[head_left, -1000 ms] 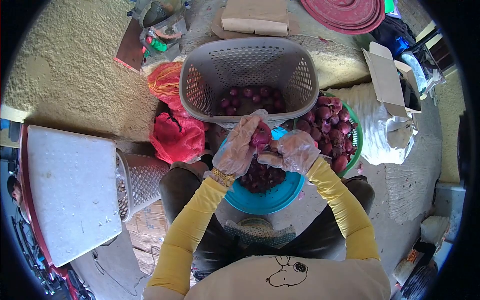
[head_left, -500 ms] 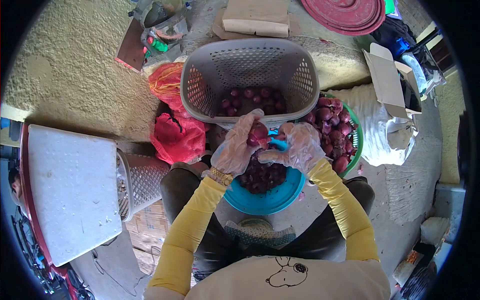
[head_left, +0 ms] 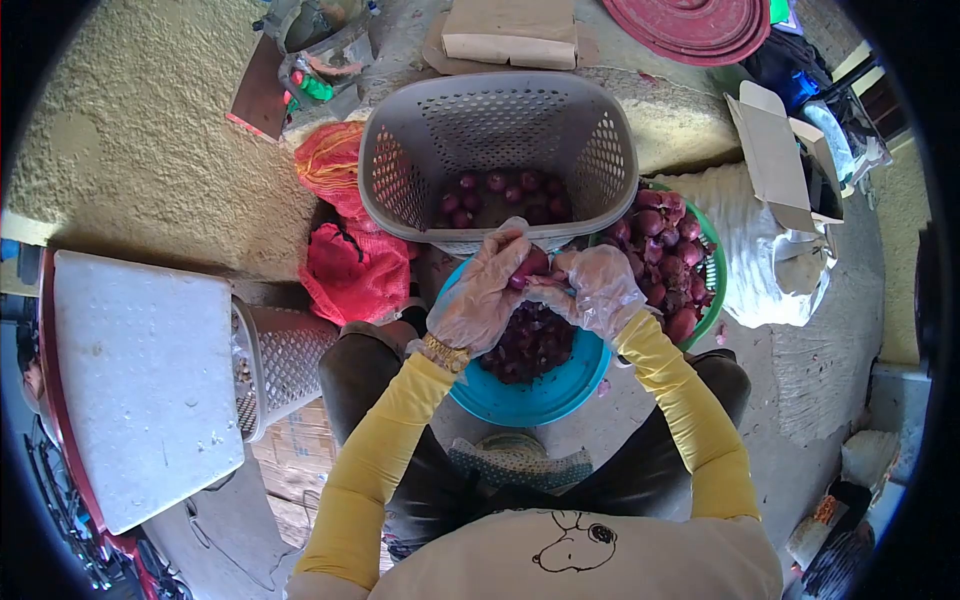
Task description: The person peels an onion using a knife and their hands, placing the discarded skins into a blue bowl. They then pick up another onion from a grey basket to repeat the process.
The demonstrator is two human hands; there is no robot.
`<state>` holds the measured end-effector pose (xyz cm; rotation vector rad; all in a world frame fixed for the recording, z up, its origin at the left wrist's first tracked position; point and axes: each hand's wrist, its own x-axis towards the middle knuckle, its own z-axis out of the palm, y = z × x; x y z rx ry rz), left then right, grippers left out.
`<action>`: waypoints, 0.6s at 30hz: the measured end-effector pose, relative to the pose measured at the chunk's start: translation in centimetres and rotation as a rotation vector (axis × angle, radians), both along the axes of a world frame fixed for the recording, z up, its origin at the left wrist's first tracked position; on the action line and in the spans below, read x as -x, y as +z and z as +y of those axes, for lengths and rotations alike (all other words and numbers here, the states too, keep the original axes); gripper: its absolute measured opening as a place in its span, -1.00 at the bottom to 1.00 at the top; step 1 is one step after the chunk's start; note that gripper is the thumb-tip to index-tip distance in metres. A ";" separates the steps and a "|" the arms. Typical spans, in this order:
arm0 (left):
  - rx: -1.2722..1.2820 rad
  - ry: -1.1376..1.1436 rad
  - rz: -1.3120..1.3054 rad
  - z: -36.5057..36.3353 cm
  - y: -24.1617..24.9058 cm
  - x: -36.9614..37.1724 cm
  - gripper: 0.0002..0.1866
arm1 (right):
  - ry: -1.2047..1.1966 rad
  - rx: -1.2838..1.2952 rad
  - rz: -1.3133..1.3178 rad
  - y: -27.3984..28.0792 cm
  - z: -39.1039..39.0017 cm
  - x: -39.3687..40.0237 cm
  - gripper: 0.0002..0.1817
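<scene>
My left hand (head_left: 482, 290), in a clear plastic glove, is closed around a red onion (head_left: 531, 266). Thumb and fingers of my right hand (head_left: 603, 285), gloved the same way, are pinched against the onion's right side; the exact contact is partly hidden. Both hands are above a blue basin (head_left: 530, 408) that holds a heap of dark onion skins (head_left: 535, 345). Just beyond them stands a grey perforated basket (head_left: 490, 92) with several smooth red onions (head_left: 512, 192) at its bottom. To the right, a green basket (head_left: 716, 290) is filled with onions in loose skins (head_left: 668, 250).
Red mesh bags (head_left: 350, 270) lie left of the grey basket. A white foam lid (head_left: 145, 380) and another perforated basket (head_left: 295, 360) are at the left. White sacking (head_left: 740, 240) and an open cardboard box (head_left: 780, 165) stand at the right. A flattened carton (head_left: 510, 35) lies on the ledge.
The onion has turned in my left hand, and my right fingers have come in closer against it. A strip of loose skin seen between the hands earlier no longer shows.
</scene>
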<state>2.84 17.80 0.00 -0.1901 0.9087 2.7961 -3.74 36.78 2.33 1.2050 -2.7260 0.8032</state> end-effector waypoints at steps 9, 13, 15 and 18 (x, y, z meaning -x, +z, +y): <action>0.035 0.021 -0.037 0.0 0.5 -0.5 -0.62 | 0.156 -0.118 -0.007 0.2 0.6 0.3 -0.46; 0.069 -0.008 -0.043 -1.0 0.1 -0.2 -0.62 | 0.205 -0.306 -0.117 1.5 -0.2 -0.4 -0.45; 0.129 -0.024 -0.049 -1.2 0.3 -0.3 -0.62 | 0.250 -0.253 -0.074 0.9 -0.3 -0.8 -0.44; 1.086 0.206 0.415 -1.1 0.3 -0.4 -0.59 | 0.318 -0.274 -0.108 1.1 -0.4 -1.0 -0.38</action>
